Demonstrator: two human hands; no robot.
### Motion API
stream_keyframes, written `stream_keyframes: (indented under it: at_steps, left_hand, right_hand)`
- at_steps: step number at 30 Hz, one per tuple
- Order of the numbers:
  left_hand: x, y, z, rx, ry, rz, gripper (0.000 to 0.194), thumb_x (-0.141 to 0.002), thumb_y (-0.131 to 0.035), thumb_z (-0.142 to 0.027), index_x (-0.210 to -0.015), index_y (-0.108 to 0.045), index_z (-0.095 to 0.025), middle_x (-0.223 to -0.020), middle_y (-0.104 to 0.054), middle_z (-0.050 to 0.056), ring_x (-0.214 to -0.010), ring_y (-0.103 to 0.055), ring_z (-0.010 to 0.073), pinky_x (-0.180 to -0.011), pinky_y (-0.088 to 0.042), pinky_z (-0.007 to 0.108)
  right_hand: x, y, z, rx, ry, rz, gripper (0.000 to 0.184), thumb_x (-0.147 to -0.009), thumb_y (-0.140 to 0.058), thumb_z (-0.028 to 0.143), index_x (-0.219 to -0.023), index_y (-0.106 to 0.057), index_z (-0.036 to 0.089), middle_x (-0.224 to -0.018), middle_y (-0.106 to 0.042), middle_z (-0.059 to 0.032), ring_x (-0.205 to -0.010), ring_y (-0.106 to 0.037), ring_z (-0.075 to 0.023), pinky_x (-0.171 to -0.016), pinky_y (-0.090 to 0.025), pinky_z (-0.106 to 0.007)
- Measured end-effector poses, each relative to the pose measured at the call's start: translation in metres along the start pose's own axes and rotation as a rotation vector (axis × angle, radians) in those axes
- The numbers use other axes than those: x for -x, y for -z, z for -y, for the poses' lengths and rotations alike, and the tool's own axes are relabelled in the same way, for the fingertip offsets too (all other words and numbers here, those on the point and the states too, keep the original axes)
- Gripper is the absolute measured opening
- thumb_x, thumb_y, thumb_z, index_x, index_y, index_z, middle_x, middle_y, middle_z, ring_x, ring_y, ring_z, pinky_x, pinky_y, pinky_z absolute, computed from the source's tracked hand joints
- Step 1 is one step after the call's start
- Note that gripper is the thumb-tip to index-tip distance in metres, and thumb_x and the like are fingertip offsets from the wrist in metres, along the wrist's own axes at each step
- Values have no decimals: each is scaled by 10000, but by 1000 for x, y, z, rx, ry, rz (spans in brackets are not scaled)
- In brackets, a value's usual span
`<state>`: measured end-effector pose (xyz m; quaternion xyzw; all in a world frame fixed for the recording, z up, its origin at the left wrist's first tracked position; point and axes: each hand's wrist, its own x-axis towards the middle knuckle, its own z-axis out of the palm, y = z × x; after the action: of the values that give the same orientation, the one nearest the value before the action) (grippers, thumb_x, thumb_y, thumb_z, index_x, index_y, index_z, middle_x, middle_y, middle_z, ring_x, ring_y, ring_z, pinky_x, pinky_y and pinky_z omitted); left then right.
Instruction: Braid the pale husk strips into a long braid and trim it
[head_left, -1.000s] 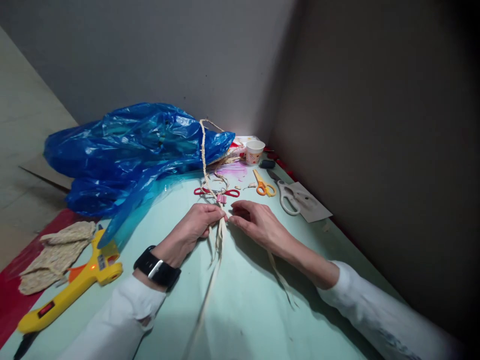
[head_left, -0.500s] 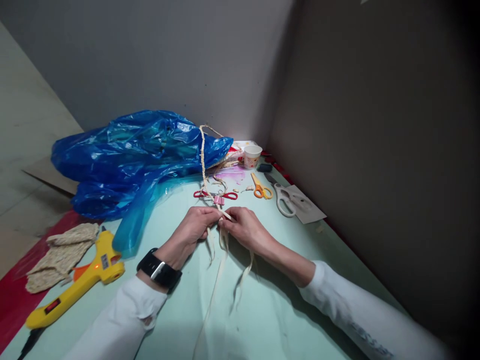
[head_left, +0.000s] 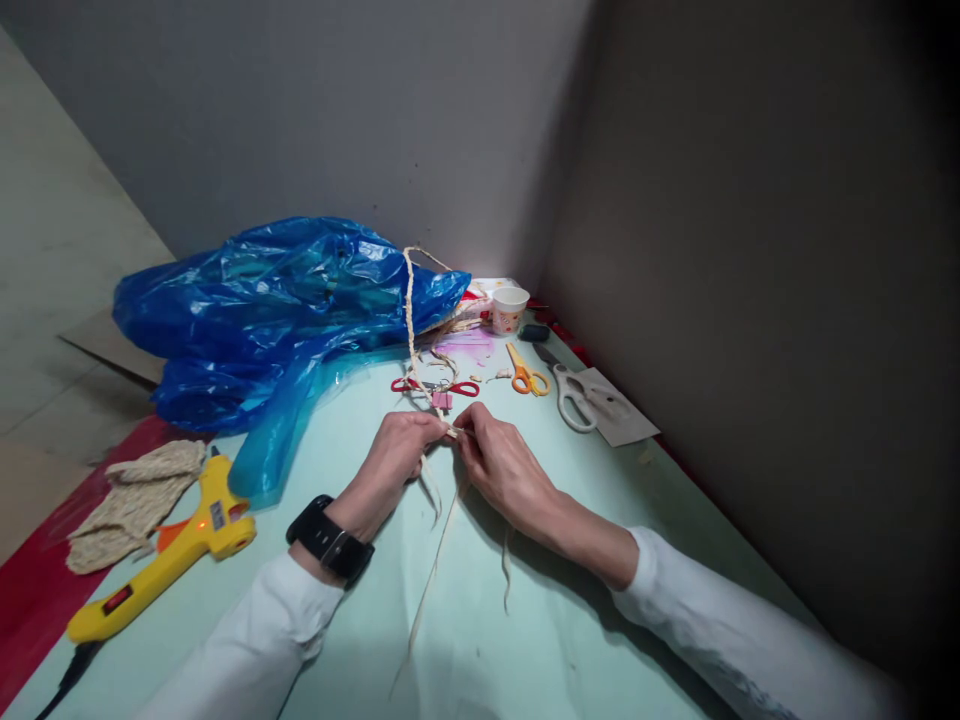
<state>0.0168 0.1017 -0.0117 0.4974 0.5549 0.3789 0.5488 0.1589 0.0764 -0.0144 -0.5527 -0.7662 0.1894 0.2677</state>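
Note:
A pale braided cord (head_left: 410,310) rises from my fingers past a pink clip (head_left: 442,400) and arches up in front of a blue plastic bag. My left hand (head_left: 397,450), with a black watch on the wrist, pinches the braid at its lower end. Close beside it on the right, my right hand (head_left: 499,460) is closed on the loose fibre strands. Thin strand ends (head_left: 435,570) hang below both hands over the table. Just behind the clip lie red-handled scissors (head_left: 465,388).
The blue plastic bag (head_left: 300,300) fills the back left. A yellow glue gun (head_left: 165,560) and a woven beige piece (head_left: 135,500) lie at left. Toward the back right are a paper cup (head_left: 509,310), orange scissors (head_left: 529,375), grey scissors (head_left: 574,395) and a picture card (head_left: 619,410).
My right hand has turned and shifted slightly, drawing the strands at the braid's end. Fewer loose strands hang visibly below it. The whole view has moved a little.

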Motion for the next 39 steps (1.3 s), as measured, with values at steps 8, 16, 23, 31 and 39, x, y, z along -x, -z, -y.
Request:
stream_keyframes:
  at_steps: [8, 16, 23, 31, 39]
  left_hand:
    - [1, 0, -2, -16, -7, -23, 151, -660, -636, -268, -573, -582, -157, -437, -347, -76, -391, -221, 54, -407, -133, 240]
    - [2, -5, 4, -24, -101, -67, 161, -622, -576, -202, -489, -492, -168, -441, -355, -76, -430, -239, 60, -445, -163, 241]
    - [2, -8, 7, -7, -120, -94, 137, -607, -536, -181, -484, -478, -169, -474, -378, -61, -467, -285, 71, -454, -190, 229]
    - [6, -6, -3, 66, -42, 18, 75, -557, -509, -157, -507, -458, -178, -463, -399, -54, -413, -348, 70, -429, -246, 210]
    - [2, -1, 0, 44, -31, -10, 94, -601, -549, -194, -520, -502, -183, -411, -400, -61, -375, -313, 68, -408, -201, 214]
  right_hand:
    - [-3, 3, -2, 13, 9, 26, 98, -906, -423, 146, -947, -511, 163, -795, -645, -37, -658, -538, -143, -597, -313, -247]
    - [-1, 6, 6, 394, 82, 3, 140, -902, -443, 145, -937, -578, 162, -945, -639, -86, -703, -583, -172, -573, -297, -285]
    - [8, 1, 13, 594, 172, -42, 181, -912, -410, 151, -917, -590, 146, -839, -599, -98, -661, -569, -204, -511, -249, -312]
    - [24, -16, 12, 289, 305, -46, 218, -824, -448, 77, -1004, -565, 116, -875, -626, -89, -752, -564, -194, -649, -402, -292]
    - [35, -12, 13, 388, 447, -127, 260, -837, -437, 40, -1044, -568, 127, -872, -667, -69, -749, -531, -185, -546, -355, -295]
